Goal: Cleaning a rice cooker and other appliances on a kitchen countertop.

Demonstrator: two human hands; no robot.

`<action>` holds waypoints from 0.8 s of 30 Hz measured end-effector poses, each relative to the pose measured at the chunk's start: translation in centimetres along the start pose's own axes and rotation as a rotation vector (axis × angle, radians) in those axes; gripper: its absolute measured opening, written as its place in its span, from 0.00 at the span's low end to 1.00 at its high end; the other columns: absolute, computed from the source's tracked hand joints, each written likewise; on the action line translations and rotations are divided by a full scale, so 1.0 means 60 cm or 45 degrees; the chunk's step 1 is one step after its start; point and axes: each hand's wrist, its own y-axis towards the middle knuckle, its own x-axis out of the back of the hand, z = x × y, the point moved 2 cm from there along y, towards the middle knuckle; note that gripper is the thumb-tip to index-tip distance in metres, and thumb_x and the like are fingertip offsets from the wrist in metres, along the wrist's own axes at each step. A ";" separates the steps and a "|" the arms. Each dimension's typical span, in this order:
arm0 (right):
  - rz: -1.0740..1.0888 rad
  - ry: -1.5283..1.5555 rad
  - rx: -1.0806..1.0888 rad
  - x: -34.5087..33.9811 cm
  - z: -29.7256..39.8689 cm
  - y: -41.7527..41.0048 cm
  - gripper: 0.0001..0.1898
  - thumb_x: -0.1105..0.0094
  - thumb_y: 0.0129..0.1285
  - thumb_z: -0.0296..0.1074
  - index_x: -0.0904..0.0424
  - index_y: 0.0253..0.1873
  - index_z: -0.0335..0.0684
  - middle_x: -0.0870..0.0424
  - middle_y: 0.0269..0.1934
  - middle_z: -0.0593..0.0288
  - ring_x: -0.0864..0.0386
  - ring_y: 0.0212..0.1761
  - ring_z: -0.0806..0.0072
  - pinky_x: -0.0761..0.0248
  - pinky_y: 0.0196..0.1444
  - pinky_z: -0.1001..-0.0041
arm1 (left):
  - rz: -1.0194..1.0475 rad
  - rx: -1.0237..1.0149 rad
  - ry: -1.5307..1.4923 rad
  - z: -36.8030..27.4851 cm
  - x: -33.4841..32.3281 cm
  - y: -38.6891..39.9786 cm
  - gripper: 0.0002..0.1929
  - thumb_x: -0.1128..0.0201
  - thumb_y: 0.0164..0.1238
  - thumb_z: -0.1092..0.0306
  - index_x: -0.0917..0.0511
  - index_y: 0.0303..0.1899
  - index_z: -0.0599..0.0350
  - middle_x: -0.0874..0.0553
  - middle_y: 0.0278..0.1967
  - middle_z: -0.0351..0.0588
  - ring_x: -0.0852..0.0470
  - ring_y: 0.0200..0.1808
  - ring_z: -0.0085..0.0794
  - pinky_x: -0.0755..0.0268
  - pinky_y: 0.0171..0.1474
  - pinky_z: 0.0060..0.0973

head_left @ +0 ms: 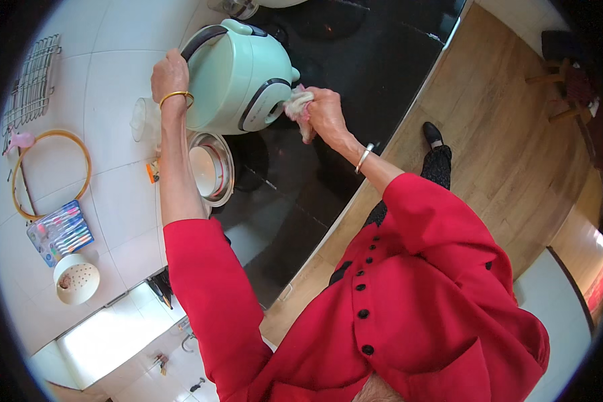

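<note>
A mint-green rice cooker [221,80] with a dark carrying handle [204,40] stands on the black countertop [326,181], close to the tiled wall. My left hand [171,75], with a gold bangle at the wrist, is closed at one end of that handle. In my right hand [325,113] is a bunched pink and white cloth [300,108], held at the cooker's front, beside its control panel [269,105]. A silver bangle sits on the right wrist. Metal and white bowls [204,168] lie near the cooker, partly hidden by my left forearm.
On the tiled wall hang a wire rack [34,80], a yellow hoop [88,166], a pack of coloured pens [63,231] and a white strainer cup [77,279]. A clear glass container [143,119] is beside my left forearm. Wooden floor [482,135] lies beyond the counter's edge.
</note>
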 end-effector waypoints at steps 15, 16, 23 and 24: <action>-0.126 -0.277 0.205 -0.048 -0.028 -0.011 0.26 0.47 0.60 0.20 0.29 0.65 0.35 0.17 0.50 0.38 0.17 0.49 0.46 0.22 0.49 0.64 | -0.100 0.021 -0.056 -0.008 0.004 -0.024 0.31 0.61 0.65 0.49 0.16 0.45 0.69 0.16 0.48 0.67 0.19 0.52 0.60 0.30 0.56 0.46; -0.148 -0.157 0.231 -0.045 -0.044 -0.017 0.16 0.50 0.60 0.19 0.15 0.48 0.38 0.13 0.31 0.51 0.13 0.32 0.58 0.20 0.38 0.66 | -0.067 -0.004 -0.072 -0.013 0.004 -0.023 0.31 0.61 0.65 0.49 0.16 0.45 0.69 0.16 0.47 0.67 0.19 0.52 0.60 0.30 0.56 0.46; -0.226 0.283 0.100 -0.067 -0.048 -0.105 0.21 0.46 0.60 0.20 0.23 0.60 0.34 0.13 0.44 0.55 0.17 0.43 0.73 0.22 0.46 0.72 | -0.059 -0.042 -0.018 0.008 0.014 -0.013 0.31 0.60 0.64 0.48 0.16 0.43 0.68 0.16 0.47 0.67 0.19 0.51 0.60 0.30 0.55 0.46; -0.153 0.226 -0.018 -0.060 -0.014 -0.106 0.34 0.48 0.57 0.17 0.38 0.71 0.35 0.22 0.60 0.45 0.23 0.60 0.61 0.30 0.63 0.69 | -0.050 -0.047 -0.021 0.004 0.006 -0.011 0.31 0.60 0.64 0.48 0.16 0.43 0.68 0.16 0.47 0.67 0.19 0.51 0.60 0.30 0.55 0.46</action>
